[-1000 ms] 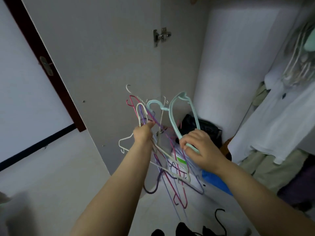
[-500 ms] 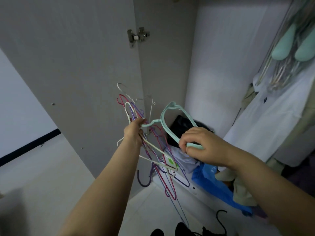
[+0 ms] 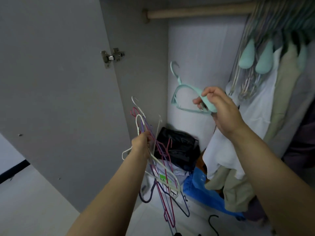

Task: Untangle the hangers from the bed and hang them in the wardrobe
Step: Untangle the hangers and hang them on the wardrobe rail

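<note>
The right hand point(image 3: 219, 109) grips the mint hanger point(image 3: 185, 92), hook up, below the far rail point(image 3: 196, 12); the left hand point(image 3: 141, 145) clutches the lower bundle of hangers point(image 3: 162, 167).

The right hand point(image 3: 219, 109) is covering the mint hanger point(image 3: 183, 92) past the fingers point(image 3: 198, 101). The left hand point(image 3: 141, 145) is hiding the hanger bundle point(image 3: 163, 167) inside its fingers. The rail point(image 3: 196, 12) is blurring behind hung clothes point(image 3: 281, 74).

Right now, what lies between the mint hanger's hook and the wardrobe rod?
Nothing: in the head view only bare white back wall shows between the mint hanger, gripped by the right hand, and the wardrobe rod.
</note>
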### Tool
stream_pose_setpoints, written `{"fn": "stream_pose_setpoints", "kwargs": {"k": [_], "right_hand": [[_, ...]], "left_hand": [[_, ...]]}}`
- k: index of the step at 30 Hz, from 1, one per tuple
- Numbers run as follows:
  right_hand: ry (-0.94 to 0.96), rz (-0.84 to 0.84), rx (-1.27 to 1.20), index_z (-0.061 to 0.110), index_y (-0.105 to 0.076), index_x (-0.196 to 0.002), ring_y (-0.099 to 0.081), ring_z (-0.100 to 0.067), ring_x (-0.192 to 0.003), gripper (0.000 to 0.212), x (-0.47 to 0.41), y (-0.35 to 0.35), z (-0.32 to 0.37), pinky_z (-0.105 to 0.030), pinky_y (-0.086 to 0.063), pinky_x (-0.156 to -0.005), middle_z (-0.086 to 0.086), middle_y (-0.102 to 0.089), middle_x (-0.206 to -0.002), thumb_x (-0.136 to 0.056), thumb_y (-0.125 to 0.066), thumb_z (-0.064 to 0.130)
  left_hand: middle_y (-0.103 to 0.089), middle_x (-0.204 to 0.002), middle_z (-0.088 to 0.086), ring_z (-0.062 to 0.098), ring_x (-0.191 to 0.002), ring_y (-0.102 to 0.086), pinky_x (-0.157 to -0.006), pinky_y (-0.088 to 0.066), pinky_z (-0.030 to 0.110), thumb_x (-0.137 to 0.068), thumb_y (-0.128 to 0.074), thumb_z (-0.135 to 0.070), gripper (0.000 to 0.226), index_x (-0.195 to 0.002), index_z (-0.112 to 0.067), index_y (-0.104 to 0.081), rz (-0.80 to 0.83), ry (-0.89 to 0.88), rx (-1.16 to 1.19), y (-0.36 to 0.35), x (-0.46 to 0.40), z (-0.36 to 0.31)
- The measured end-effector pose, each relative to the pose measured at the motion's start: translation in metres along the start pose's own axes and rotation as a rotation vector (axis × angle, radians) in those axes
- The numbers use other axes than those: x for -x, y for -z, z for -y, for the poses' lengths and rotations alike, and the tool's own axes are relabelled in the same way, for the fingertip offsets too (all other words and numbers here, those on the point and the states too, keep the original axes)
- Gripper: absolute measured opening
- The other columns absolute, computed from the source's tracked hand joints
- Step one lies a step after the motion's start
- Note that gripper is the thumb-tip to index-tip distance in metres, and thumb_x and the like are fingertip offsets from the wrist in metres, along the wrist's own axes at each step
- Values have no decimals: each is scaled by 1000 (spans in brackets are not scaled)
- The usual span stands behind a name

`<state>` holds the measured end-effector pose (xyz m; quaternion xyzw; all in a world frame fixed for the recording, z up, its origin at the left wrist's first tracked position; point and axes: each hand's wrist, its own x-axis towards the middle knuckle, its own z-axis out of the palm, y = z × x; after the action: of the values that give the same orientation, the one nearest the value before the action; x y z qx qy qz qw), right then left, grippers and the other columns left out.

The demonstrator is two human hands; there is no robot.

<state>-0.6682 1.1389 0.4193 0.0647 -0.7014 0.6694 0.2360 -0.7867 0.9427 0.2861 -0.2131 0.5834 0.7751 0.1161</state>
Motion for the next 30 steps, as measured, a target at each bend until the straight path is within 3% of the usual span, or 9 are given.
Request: {"fn": "stream_pose_setpoints", "kwargs": {"k": [3,8,12,18,22,25,28,30], "right_hand": [[69,-210,-180,18,-53,-83,-60,-17,-76,12,-30,1,18,-31,-43,-75,-7,-66,-77,-84,-41,15],[202,-442,-354,18,-52,-81,-60,-19,-74,16,-85,9,56,-29,-44,-72,-4,-65,-71,-87,-40,10],[226,-532,-398,16,-54,-79,-60,-16,-67,15,-122,22,83,-28,-44,-68,-2,-65,-65,-89,-46,8],[110,-586,-529,15,-52,-75,-58,-9,-49,20,-153,38,96,-25,-42,-58,5,-61,-47,-92,-45,6],[47,-600,-630,16,-51,-75,-58,-10,-58,19,-154,42,91,-24,-44,-62,-1,-60,-61,-93,-46,12],[100,-648,-656,14,-53,-84,-60,-12,-66,12,-147,51,79,-25,-47,-66,-4,-60,-74,-93,-45,11],[183,-742,-483,13,-53,-86,-62,-10,-70,16,-138,55,69,-22,-48,-66,3,-65,-69,-94,-41,5],[141,-743,-286,15,-50,-87,-62,-7,-80,20,-131,51,57,-22,-45,-77,3,-63,-83,-96,-37,3]], "left_hand": [[-38,-41,-1,8,-24,-24,-32,-18,12,-90,-55,-10,23,-69,-13,-48,84,-19,-12,-21,4,-16],[-39,-55,-1,8,-32,-25,-35,-19,16,-94,-53,-19,17,-77,-15,-51,213,-113,-117,-51,17,-59],[-37,-54,-2,10,-39,-24,-42,-19,21,-93,-55,-22,15,-79,-17,-53,283,-192,-184,-63,21,-85],[-39,-57,-1,11,-44,-25,-45,-21,23,-93,-56,-22,11,-86,-15,-56,321,-245,-220,-70,25,-102],[-38,-52,-3,10,-40,-25,-44,-20,22,-93,-55,-22,15,-79,-17,-53,339,-250,-197,-71,23,-105],[-37,-50,-4,11,-41,-25,-44,-21,23,-93,-55,-23,18,-76,-17,-52,346,-245,-191,-70,22,-105],[-36,-45,-6,10,-39,-24,-42,-21,22,-93,-56,-24,18,-77,-18,-51,359,-236,-183,-70,22,-107],[-35,-43,-7,9,-37,-23,-40,-20,21,-94,-56,-24,18,-77,-18,-50,378,-243,-173,-69,23,-110]]}}
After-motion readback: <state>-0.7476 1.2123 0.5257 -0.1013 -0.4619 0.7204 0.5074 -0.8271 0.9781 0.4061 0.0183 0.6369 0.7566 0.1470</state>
